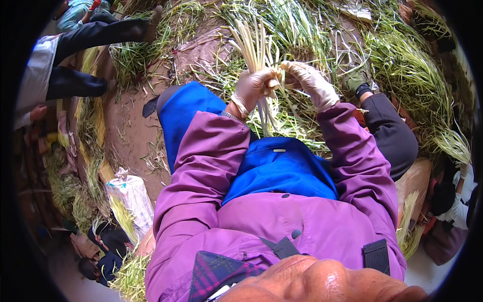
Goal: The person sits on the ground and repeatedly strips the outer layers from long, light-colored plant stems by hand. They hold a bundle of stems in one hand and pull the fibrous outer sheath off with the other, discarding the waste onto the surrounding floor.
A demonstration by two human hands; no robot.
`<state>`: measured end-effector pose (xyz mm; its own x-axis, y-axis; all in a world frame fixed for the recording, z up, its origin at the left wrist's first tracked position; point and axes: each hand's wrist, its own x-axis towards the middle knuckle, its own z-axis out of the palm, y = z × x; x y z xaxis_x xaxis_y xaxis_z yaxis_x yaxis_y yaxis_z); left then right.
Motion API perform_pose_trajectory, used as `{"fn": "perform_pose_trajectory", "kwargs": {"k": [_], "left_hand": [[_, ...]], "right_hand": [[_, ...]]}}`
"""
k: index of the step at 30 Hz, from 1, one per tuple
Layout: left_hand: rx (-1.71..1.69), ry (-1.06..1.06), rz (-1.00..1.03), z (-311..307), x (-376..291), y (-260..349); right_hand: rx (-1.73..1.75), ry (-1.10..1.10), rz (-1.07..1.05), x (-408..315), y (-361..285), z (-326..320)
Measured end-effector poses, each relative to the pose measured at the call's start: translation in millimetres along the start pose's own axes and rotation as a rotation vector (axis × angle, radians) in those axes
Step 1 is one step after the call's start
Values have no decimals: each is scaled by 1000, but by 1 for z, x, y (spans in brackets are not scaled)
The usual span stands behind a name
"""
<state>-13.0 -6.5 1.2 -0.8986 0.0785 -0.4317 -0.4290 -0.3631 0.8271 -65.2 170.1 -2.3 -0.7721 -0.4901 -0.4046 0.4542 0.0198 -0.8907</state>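
Note:
In the head view my gloved left hand (253, 87) is closed around a bunch of pale yellow-green plant stalks (253, 49). The stalks fan out above the fist, and thinner whitish ends hang below it. Close beside it on the right, my gloved right hand (307, 81) has its thumb and fingertips pinched on a thin green strand (283, 80) next to the bunch. More long green stalks (298, 28) with pale ends lie heaped on the ground beyond my hands, and loose cut pieces lie beneath them.
Large heaps of green stalks (411, 75) spread at the right. A white sack (132, 202) stands at lower left on brown ground (130, 139). At upper left is a standing person (79, 49); another person (107, 253) is at lower left, and a co-worker (454, 204) holds stalks at far right.

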Motion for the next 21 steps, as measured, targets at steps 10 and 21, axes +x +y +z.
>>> {"fn": "perform_pose_trajectory", "kwargs": {"k": [10, 21], "left_hand": [[-68, 218, 119, 7, 3, -5], [-510, 254, 311, -39, -5, 30]], "right_hand": [[382, 120, -113, 16, 23, -3], [446, 453, -220, 9, -4, -123]]}}
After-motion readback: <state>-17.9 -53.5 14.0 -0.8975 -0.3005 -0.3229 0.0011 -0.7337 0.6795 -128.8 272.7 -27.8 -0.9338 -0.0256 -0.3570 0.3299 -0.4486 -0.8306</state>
